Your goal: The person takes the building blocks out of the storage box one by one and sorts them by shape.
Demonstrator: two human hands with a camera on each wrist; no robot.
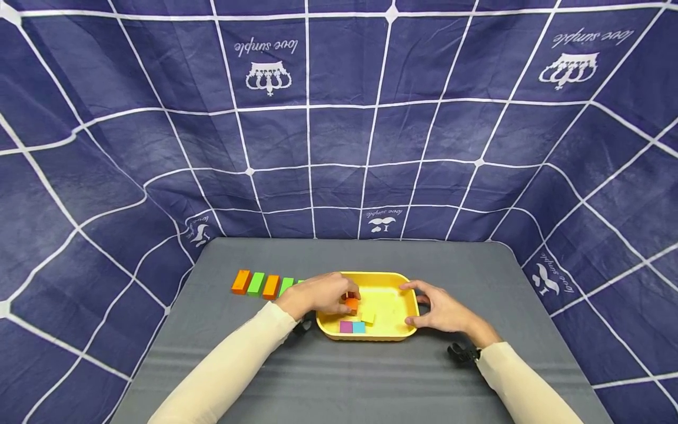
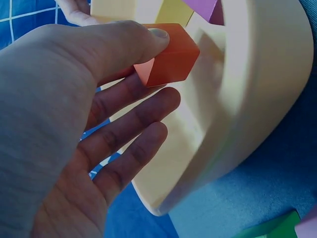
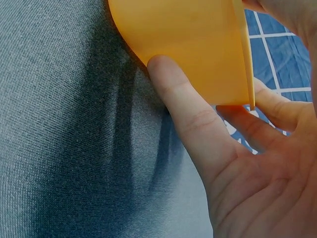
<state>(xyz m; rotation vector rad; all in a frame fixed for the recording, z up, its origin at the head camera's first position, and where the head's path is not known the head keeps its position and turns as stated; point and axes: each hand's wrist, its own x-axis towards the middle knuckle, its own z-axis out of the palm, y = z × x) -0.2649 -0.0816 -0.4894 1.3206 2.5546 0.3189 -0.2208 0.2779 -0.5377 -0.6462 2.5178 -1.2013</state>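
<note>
My left hand (image 1: 324, 291) reaches over the left side of a yellow plastic bin (image 1: 384, 337) and pinches an orange block (image 2: 174, 55) between thumb and fingers. In the left wrist view its lower fingers are spread apart, touching no block. At the bin's opposite end, my right hand (image 1: 446, 308) holds the wall, with fingertips over the rim and others along the outside, as the right wrist view shows. Inside the bin lie a purple block (image 1: 346, 327), a blue block (image 1: 359, 327) beside it and a yellow block (image 1: 368, 318).
Left of the bin, a row of blocks stands on the grey table (image 1: 349, 383): an orange block (image 1: 241, 282), a green block (image 1: 256, 284), another orange block (image 1: 271, 287) and more green ones, partly behind my left hand. A blue gridded cloth (image 1: 339, 135) surrounds the table.
</note>
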